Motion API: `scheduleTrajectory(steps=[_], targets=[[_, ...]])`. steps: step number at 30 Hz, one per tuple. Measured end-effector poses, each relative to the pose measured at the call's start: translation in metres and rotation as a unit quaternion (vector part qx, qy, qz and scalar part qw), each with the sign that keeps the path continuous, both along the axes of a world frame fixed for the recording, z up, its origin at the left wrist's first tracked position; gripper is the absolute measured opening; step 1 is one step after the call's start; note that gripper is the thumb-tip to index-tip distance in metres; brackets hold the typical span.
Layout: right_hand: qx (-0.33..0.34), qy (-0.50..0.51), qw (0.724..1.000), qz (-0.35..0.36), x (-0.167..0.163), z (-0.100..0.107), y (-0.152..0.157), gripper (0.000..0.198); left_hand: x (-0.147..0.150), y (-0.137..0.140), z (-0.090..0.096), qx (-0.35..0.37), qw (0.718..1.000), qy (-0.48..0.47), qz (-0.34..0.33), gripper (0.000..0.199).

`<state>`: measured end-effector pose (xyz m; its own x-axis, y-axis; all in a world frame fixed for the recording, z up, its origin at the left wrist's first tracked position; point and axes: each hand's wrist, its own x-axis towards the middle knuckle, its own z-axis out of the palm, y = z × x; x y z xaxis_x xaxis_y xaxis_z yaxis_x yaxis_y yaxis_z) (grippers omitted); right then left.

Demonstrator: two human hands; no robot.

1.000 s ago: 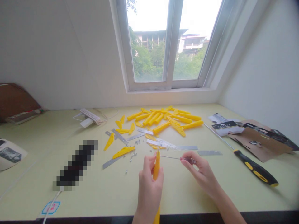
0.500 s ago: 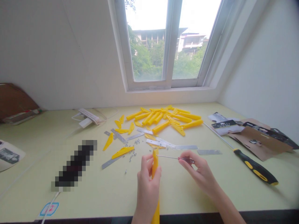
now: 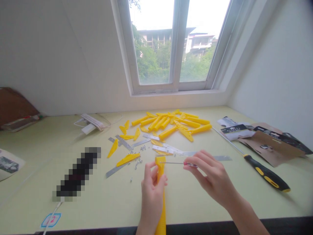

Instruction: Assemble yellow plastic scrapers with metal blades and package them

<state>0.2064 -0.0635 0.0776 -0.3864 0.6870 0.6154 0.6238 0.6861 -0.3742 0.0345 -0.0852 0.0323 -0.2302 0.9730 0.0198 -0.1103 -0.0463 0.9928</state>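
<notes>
Two hands work above the front of the pale counter (image 3: 105, 205), whose front edge crosses the bottom of the view. The left hand (image 3: 152, 191) has its fingers clamped around a yellow handle (image 3: 160, 212), its flared head raised and its lower end running out past that edge. The right hand (image 3: 211, 176) pinches a slim screwdriver (image 3: 172, 163) in its fingers, the shaft crosswise, the tip at the flared head. Well to the left, a blue-outlined label (image 3: 51, 220) shows a red "2" under a white cable (image 3: 56, 209) leading to a pixelated dark block (image 3: 78, 174); open counter stretches between block and left hand. Open room also lies between the right hand and a black-and-yellow screwdriver (image 3: 266, 173). Beyond the hands scatter yellow wedges (image 3: 127, 159), small screws (image 3: 143, 148) and metal strips (image 3: 125, 142). At right, cardboard packets (image 3: 276, 150) overlap; their contents cannot be told, and their white print is too small to read. Farther back are piled yellow tubes (image 3: 168, 132), then a window (image 3: 174, 49).
</notes>
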Motion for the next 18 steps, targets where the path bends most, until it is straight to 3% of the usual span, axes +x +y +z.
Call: scheduleTrajectory(steps=[5, 10, 18], targets=[[-0.026, -0.042, 0.999, -0.003, -0.005, 0.012, -0.001, 0.008, -0.006, 0.0, 0.002, -0.017, 0.996, -0.051, -0.065, 0.024], [-0.082, 0.053, 0.994, -0.041, -0.013, 0.019, -0.003, 0.007, -0.002, -0.002, 0.002, -0.03, 0.99, -0.118, -0.072, 0.025], [-0.014, 0.214, 0.974, -0.066, -0.036, 0.011, -0.005, 0.007, 0.003, -0.005, -0.006, -0.042, 0.983, -0.163, -0.076, 0.024]])
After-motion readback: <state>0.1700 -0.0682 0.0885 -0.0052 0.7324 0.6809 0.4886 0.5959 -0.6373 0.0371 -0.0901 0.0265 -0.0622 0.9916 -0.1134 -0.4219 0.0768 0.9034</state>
